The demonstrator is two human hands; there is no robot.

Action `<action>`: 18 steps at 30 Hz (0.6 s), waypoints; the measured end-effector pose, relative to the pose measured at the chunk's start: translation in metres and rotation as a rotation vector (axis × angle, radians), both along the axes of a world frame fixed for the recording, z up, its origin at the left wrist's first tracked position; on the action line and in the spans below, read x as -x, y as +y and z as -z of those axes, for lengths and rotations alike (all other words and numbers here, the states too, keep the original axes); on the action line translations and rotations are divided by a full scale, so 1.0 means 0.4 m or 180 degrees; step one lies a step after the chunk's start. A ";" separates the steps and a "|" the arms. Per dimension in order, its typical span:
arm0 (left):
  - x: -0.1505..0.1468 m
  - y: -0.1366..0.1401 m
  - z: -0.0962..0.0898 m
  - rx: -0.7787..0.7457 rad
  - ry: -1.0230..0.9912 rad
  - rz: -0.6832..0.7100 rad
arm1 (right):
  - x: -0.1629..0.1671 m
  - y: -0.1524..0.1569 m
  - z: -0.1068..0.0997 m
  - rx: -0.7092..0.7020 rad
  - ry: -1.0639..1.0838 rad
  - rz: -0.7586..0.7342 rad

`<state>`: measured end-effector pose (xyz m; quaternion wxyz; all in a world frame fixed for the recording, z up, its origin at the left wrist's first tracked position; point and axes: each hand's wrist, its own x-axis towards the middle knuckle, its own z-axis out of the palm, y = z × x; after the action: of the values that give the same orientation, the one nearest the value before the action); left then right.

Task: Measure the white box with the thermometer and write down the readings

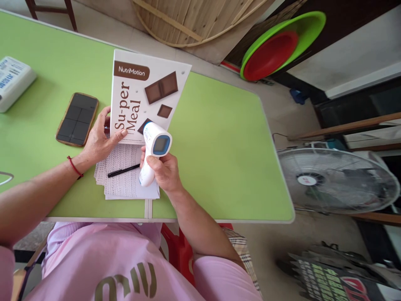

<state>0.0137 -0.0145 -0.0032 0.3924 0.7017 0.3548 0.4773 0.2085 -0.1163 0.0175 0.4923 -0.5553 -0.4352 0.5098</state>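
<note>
My left hand (105,136) grips the lower left edge of a white box (166,71) printed "NutriMotion Su-per Meal" with chocolate pieces, its thumb on the front. In my right hand (166,169) is a white and blue infrared thermometer (153,138), its small grey screen facing me. The thermometer's head overlaps the lower right of the box; whether they touch I cannot tell. Below the box lie sheets of paper (125,190) covered in handwriting, with a black pen (123,170) across them. A phone (77,119) in a wooden-edged case lies left of my left hand.
On the green table (225,159), a white case (14,81) with a blue-printed label sits at the far left. Beyond the right edge stands a fan (338,179). Green and red basins (271,54) lean near the wall. A red stool (180,251) is under the table's front edge.
</note>
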 end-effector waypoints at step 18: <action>0.043 0.033 0.006 0.0177 0.0398 0.0007 | -0.023 0.009 -0.024 0.0084 -0.0004 -0.0127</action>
<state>-0.0035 -0.0013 -0.0056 0.3893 0.7194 0.3910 0.4219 0.2176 -0.1128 0.0272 0.4743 -0.5533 -0.4397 0.5250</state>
